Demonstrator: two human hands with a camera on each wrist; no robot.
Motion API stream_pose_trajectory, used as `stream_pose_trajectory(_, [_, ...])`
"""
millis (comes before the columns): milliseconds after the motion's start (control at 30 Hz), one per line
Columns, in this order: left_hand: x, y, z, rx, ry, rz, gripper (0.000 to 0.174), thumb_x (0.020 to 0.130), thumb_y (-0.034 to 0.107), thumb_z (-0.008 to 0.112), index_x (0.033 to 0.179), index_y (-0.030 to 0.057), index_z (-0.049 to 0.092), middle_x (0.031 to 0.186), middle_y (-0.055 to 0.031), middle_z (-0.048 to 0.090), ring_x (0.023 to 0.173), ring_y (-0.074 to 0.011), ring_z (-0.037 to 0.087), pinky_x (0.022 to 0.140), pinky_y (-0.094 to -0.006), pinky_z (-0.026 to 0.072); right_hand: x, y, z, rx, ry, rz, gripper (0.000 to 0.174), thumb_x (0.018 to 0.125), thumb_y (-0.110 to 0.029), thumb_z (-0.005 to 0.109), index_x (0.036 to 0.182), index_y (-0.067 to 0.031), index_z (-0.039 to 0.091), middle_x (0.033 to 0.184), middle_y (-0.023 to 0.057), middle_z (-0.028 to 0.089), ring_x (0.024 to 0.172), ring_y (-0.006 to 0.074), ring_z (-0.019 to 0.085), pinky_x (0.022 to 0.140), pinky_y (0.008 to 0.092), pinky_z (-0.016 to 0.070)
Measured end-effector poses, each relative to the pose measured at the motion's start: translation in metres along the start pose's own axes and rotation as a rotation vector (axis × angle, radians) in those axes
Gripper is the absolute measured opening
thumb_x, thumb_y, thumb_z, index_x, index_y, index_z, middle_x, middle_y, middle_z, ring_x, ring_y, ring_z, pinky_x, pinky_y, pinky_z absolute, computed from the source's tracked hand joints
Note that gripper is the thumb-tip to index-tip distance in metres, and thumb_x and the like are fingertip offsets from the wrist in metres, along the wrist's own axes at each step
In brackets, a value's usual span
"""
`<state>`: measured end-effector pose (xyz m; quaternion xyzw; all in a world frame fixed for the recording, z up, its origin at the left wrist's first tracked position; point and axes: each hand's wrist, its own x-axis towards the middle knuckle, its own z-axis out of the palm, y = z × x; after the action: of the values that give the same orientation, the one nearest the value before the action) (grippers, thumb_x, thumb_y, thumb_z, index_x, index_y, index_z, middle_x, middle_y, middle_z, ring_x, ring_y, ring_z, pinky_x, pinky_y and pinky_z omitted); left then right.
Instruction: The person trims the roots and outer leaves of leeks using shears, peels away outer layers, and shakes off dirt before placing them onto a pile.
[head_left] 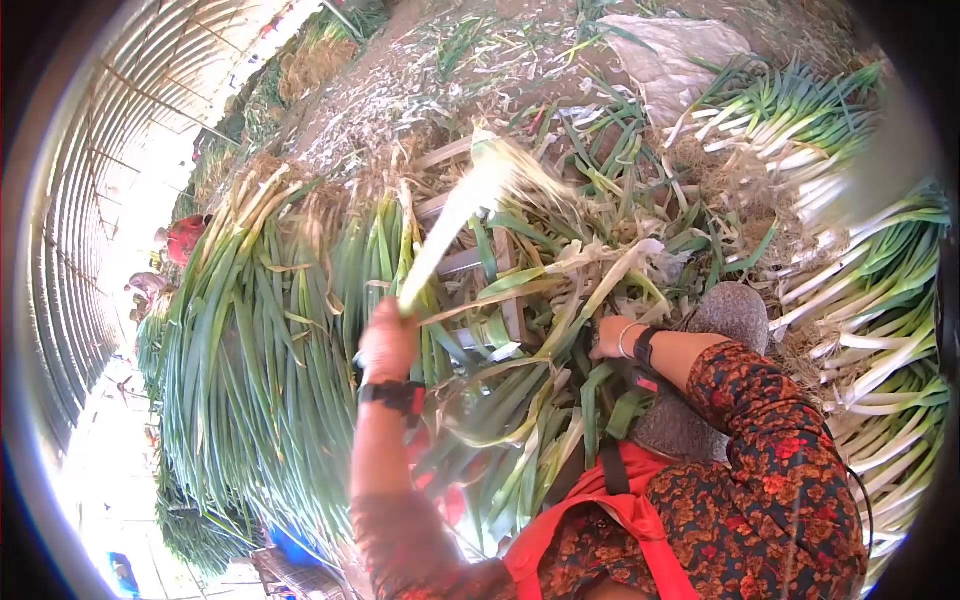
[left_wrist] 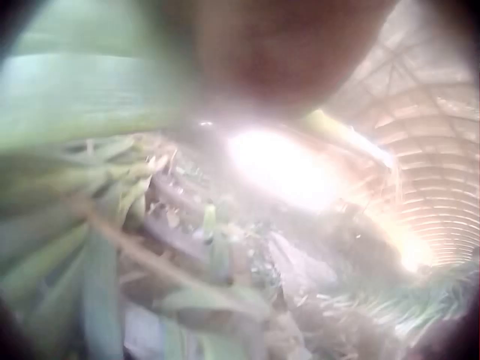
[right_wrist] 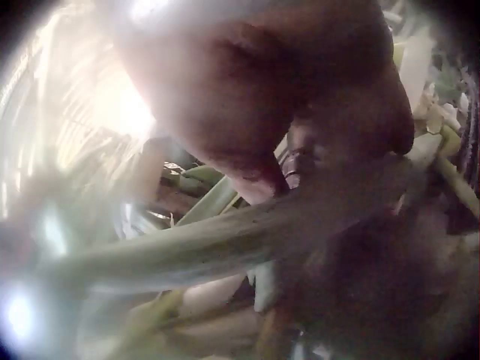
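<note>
In the head view my left hand [head_left: 388, 345] grips a long green onion [head_left: 440, 245] by its stem. Its white stalk slants up and to the right, ending in a blurred, pale root tuft. In the left wrist view, blurred fingers [left_wrist: 277, 52] fill the top beside green leaves. My right hand [head_left: 612, 338] is low among loose leaves in front of the knee. In the right wrist view, its curled thumb and fingers hold a long, pale green leaf [right_wrist: 202, 247]; a ring shows on one finger.
A large heap of green onions [head_left: 270, 370] lies on the left. White-stalked green onions [head_left: 880, 340] are laid in bunches along the right. Stripped leaves [head_left: 530, 390] pile up between my hands, over a wooden frame [head_left: 510, 290]. A pale sack [head_left: 675, 65] lies at the back.
</note>
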<state>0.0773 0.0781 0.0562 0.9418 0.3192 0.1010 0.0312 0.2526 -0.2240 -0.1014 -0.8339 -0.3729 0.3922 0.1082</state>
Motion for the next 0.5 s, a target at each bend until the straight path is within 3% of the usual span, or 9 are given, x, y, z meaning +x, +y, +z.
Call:
stream_pose_trajectory(100, [-0.006,0.012,-0.095,-0.01,0.208,-0.023,0.023,0.087,0.021,0.065,0.098,0.0087,0.05,0.087,-0.0187,0.063,0.076,-0.0422,0.063,0.067,-0.0487,0.0514,0.005,-0.002,0.001,0.026,-0.046,0.084,0.06,0.073,-0.045,0.075,0.104,0.0057,0.066,0.108,0.0236,0.065,0.102,0.0369,0.064,0.087,0.0429,0.0507])
stream_pose_trajectory(167, [-0.009,0.03,-0.153,0.102,0.358,0.045,0.023,0.089,0.022,0.064,0.098,0.0077,0.048,0.085,-0.019,0.063,0.074,-0.0424,0.062,0.064,-0.05,0.0505,0.011,-0.012,0.018,0.053,0.138,0.25,0.067,0.073,-0.045,0.075,0.114,0.0055,0.06,0.115,0.0223,0.062,0.107,0.0369,0.061,0.089,0.0435,0.0502])
stream_pose_trajectory(200, [-0.012,0.049,-0.181,0.078,0.355,-0.004,0.023,0.091,0.023,0.062,0.099,0.0067,0.048,0.084,-0.0206,0.062,0.074,-0.0433,0.062,0.062,-0.05,0.0502,0.016,-0.017,0.027,0.067,0.228,0.328,0.072,0.072,-0.046,0.075,0.119,0.0054,0.057,0.119,0.0217,0.06,0.11,0.0369,0.06,0.09,0.0438,0.0499])
stream_pose_trajectory(233, [-0.008,0.044,-0.196,0.143,0.42,0.121,0.025,0.092,0.026,0.06,0.1,0.0054,0.048,0.083,-0.0227,0.061,0.074,-0.0442,0.061,0.06,-0.0503,0.0499,0.021,-0.021,0.033,0.068,0.269,0.334,0.074,0.072,-0.046,0.075,0.122,0.0052,0.054,0.121,0.0213,0.058,0.111,0.0373,0.059,0.09,0.0441,0.0497])
stream_pose_trajectory(300, [-0.006,0.061,-0.221,0.076,0.293,0.036,0.028,0.091,0.027,0.061,0.098,0.0029,0.049,0.087,-0.0252,0.063,0.077,-0.0446,0.062,0.06,-0.0496,0.0502,0.025,-0.023,0.036,0.066,0.351,0.343,0.08,0.073,-0.046,0.076,0.127,0.0047,0.047,0.126,0.0207,0.053,0.115,0.0381,0.056,0.091,0.0449,0.0493])
stream_pose_trajectory(333, [-0.003,0.054,-0.214,0.08,0.216,0.083,0.029,0.091,0.028,0.061,0.099,0.0018,0.05,0.089,-0.0262,0.063,0.079,-0.0449,0.062,0.063,-0.0497,0.0505,0.024,-0.018,0.037,0.107,0.355,0.291,0.072,0.078,-0.043,0.071,0.125,0.0058,0.048,0.121,0.0255,0.057,0.113,0.037,0.059,0.091,0.043,0.0497])
stream_pose_trajectory(400, [0.007,0.024,-0.175,0.092,0.056,0.181,0.033,0.09,0.029,0.062,0.101,-0.0003,0.053,0.093,-0.028,0.064,0.084,-0.0455,0.063,0.067,-0.0498,0.0512,0.056,0.0,0.051,0.22,0.335,0.303,0.067,0.08,-0.039,0.069,0.125,0.0058,0.048,0.12,0.027,0.058,0.11,0.0368,0.061,0.09,0.0418,0.0499])
stream_pose_trajectory(467, [-0.008,0.025,-0.129,-0.212,-0.093,0.052,0.041,0.086,0.032,0.065,0.106,-0.0018,0.055,0.097,-0.0289,0.065,0.09,-0.0443,0.064,0.076,-0.0482,0.052,0.083,0.022,0.053,0.392,0.418,0.252,0.054,0.082,-0.032,0.065,0.118,0.0067,0.056,0.113,0.0288,0.063,0.104,0.0401,0.064,0.09,0.0428,0.0498])
stream_pose_trajectory(500, [-0.014,0.016,-0.099,-0.226,-0.173,-0.091,0.044,0.085,0.036,0.07,0.109,0.0001,0.06,0.092,-0.0229,0.067,0.085,-0.033,0.066,0.076,-0.0416,0.051,0.08,0.022,0.038,0.491,0.447,0.249,0.051,0.082,-0.032,0.064,0.113,0.0081,0.058,0.109,0.0298,0.064,0.102,0.0408,0.064,0.088,0.0431,0.05])
